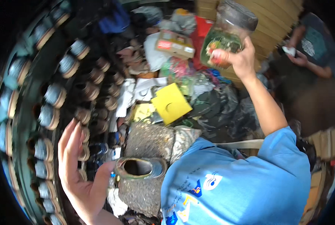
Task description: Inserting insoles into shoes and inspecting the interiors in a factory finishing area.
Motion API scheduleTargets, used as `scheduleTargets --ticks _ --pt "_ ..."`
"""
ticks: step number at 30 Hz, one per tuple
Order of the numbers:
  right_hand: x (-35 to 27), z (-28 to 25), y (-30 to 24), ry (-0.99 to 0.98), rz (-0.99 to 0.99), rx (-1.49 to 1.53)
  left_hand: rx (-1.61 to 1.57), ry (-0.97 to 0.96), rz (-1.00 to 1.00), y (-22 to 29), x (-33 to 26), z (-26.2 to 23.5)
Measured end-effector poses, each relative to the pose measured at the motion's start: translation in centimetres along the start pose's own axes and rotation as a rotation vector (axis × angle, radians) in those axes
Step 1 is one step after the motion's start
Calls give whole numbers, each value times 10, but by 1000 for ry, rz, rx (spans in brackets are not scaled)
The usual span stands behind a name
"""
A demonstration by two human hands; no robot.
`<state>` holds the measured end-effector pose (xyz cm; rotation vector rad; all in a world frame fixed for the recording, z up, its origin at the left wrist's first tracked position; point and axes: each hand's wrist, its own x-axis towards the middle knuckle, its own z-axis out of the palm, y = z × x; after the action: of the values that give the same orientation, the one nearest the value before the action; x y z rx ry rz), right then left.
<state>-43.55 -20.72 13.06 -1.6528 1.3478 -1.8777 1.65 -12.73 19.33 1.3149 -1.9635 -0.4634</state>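
Observation:
My right hand (242,60) is raised at the upper right. It grips a clear jar (209,39) with a dark lid, held tilted; something greenish with orange-red patches shows on or in it. At lower left, my left hand (77,172) has its fingers and thumb spread, holding nothing. Its thumb tip is beside the near end of a blue-grey shoe upper (158,168); I cannot tell whether they touch. The shoe, its opening facing up, rests across speckled grey-brown surfaces (148,140) in front of my blue shirt.
Racks on the left hold several blue-grey shoes (55,95). Yellow sheets (172,103), white papers, a small carton (175,44) and dark plastic bags (216,108) are piled ahead. Large cardboard (272,18) stands behind the jar. Another person (317,47) is at the far right.

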Motion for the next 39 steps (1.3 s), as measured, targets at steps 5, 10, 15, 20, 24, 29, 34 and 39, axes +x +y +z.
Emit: scheduleTargets --ticks 5,10,15,20,24,29,34,39 --pt "30 -153 73 317 -248 -536 -191 42 -105 -60 -44 8" --pt "14 -239 69 572 170 -342 -330 46 -305 -120 -86 23" --pt "6 -316 93 697 191 -412 -350 145 -519 -141 -120 21" --pt "27 -366 103 856 184 -785 -314 187 -566 -171 -152 16" --pt "25 -341 92 929 141 -793 -304 206 -573 -164 -156 19" --pt "37 -400 130 910 167 -891 -216 341 -547 -160 -155 23" --pt "32 -502 212 829 236 -972 -7 413 -497 -117 -142 25" --pt "113 -595 214 398 118 -966 -250 498 -749 -132 -164 51"
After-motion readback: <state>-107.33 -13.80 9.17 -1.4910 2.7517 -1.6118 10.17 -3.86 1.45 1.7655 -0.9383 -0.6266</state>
